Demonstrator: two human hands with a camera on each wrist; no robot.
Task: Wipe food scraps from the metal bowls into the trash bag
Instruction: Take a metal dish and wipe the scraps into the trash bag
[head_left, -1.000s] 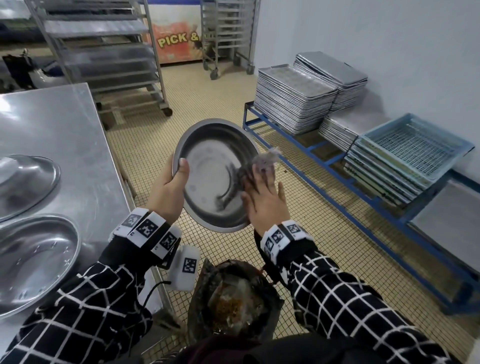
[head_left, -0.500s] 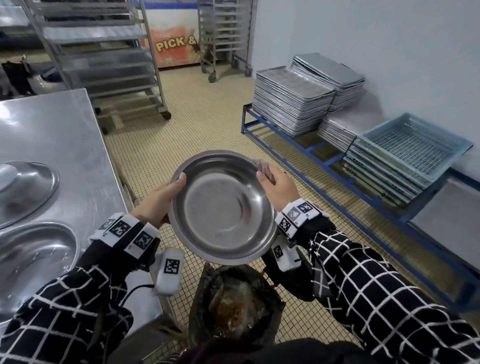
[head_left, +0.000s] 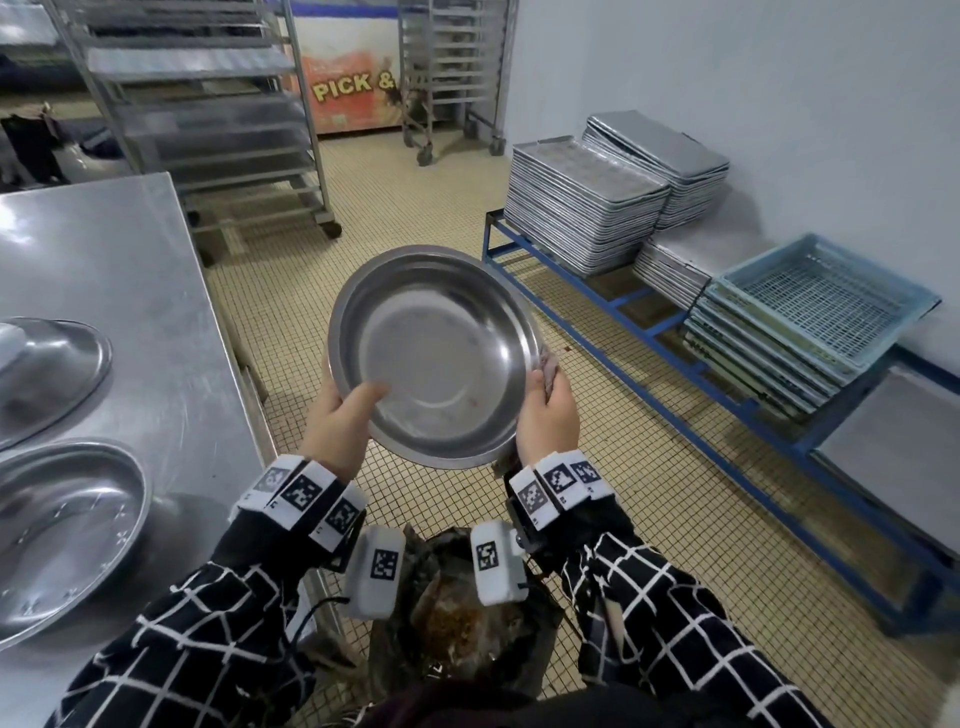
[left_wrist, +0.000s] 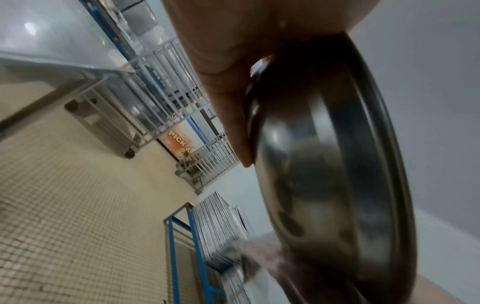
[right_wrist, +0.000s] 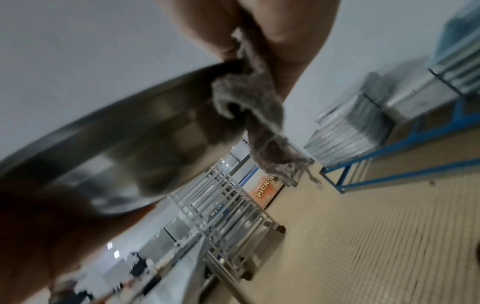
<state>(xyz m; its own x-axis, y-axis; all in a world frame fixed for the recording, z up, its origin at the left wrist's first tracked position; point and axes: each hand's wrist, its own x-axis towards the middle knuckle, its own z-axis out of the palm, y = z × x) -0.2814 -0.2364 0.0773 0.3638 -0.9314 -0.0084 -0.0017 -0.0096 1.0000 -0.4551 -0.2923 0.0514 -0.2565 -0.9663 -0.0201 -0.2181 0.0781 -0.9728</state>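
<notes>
I hold a round metal bowl (head_left: 441, 358) tilted toward me above the dark trash bag (head_left: 467, 618), which has brown scraps inside. My left hand (head_left: 343, 421) grips the bowl's lower left rim, thumb inside. My right hand (head_left: 548, 410) grips the right rim together with a grey cloth (head_left: 546, 364). In the right wrist view the cloth (right_wrist: 257, 115) hangs from my fingers against the bowl's (right_wrist: 124, 139) outside. The left wrist view shows the bowl's underside (left_wrist: 324, 164) and my fingers (left_wrist: 228, 92) on it. The inside of the bowl looks nearly clean.
Two more metal bowls (head_left: 57, 530) (head_left: 47, 374) lie on the steel table (head_left: 130, 270) at my left. A blue rack (head_left: 623, 306) with stacked metal trays (head_left: 582, 208) and light blue crates (head_left: 821, 306) runs along the right wall. Wheeled tray racks (head_left: 208, 104) stand behind.
My right hand stopped wiping inside the bowl and moved to its right rim with the cloth. The bowl dropped and tipped toward me, then rose slightly; both hands now hold it.
</notes>
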